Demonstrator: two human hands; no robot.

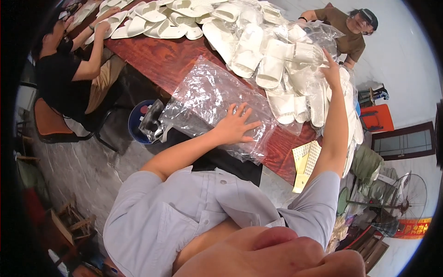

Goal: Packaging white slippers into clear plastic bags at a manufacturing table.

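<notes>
Cream-white open-toed slippers (272, 64) lay heaped, many bagged, others bare, the left hand (234, 128) splayed on a flat, clear plastic bag (196, 92), the right hand (332, 74) at the heap, grip unclear.

Brightly lit | white glints on plastic bag (196, 99) | edges curved — corners black

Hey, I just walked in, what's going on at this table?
The person's left hand is spread on clear plastic at the edge of the red-brown table. Their right hand is at the bagged white slippers; whether it grips one is unclear. A co-worker in black at the left has a hand at loose slippers, and another in brown is across the table.
</notes>
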